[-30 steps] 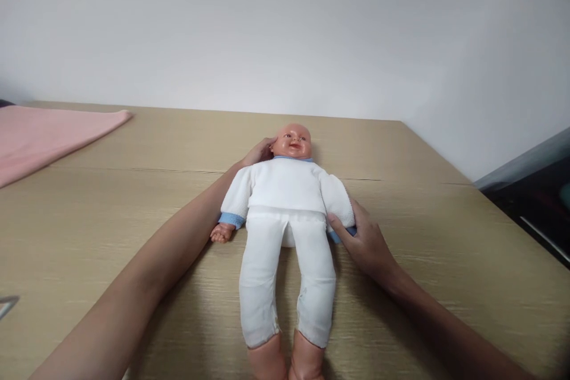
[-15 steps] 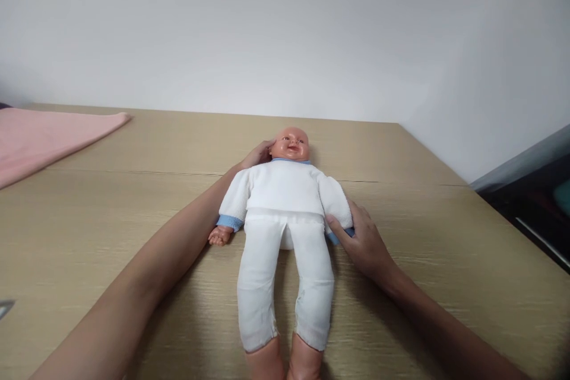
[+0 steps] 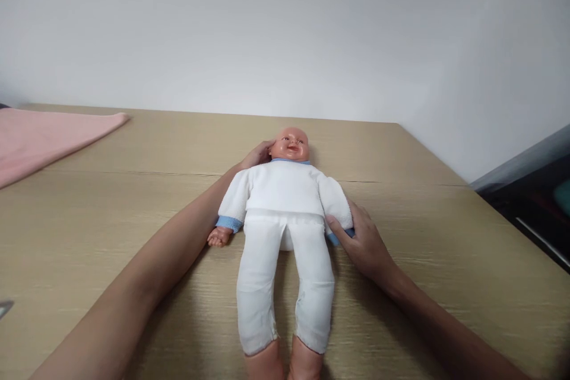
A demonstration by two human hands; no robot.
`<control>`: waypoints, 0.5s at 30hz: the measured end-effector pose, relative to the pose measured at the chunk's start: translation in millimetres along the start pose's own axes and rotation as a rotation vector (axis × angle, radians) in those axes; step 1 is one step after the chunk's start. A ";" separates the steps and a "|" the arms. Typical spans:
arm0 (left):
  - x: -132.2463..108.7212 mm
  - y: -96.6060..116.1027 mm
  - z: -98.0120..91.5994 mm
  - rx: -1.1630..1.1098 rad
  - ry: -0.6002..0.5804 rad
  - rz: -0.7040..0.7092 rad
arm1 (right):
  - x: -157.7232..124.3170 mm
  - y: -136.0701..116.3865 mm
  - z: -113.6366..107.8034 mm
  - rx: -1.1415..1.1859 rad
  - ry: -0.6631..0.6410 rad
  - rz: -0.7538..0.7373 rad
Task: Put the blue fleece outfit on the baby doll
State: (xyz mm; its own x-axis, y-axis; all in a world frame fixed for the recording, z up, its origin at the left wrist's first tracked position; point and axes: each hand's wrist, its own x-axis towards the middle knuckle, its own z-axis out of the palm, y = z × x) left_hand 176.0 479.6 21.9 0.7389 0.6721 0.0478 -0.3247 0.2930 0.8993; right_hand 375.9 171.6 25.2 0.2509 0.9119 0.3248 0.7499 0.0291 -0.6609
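Observation:
A baby doll lies on its back on the table, head toward the wall, in a white top with blue trim and white trousers. Against the side of its head rests my left hand, cupped there with the fingertips partly hidden behind the head. My right hand is wrapped around the doll's sleeve near the blue cuff, thumb on top. That grip covers the doll's hand on this side. The doll's other hand lies bare beside my left forearm. Its feet run off the bottom of the view.
The wooden table has a seam running across it and meets a pale wall at the back. A pink cloth lies at the far left. At the left edge a small metallic object is cut off. Dark items stand beyond the right edge.

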 end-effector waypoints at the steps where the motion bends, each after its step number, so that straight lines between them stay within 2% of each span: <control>1: 0.0 -0.2 0.0 -0.002 0.004 0.008 | 0.1 0.1 0.0 -0.002 0.000 0.001; 11: 1.4 -1.0 0.8 -0.032 0.038 0.032 | -0.5 -0.7 -1.1 -0.002 -0.006 -0.006; 15: 1.8 -1.0 -0.2 -0.013 0.012 0.024 | -0.1 -0.7 -0.7 -0.002 -0.005 -0.003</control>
State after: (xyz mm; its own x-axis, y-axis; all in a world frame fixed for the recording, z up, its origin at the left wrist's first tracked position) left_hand 177.4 480.7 21.0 0.7238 0.6870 0.0642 -0.3499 0.2852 0.8923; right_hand 375.8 171.2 26.1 0.2457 0.9136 0.3239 0.7522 0.0310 -0.6582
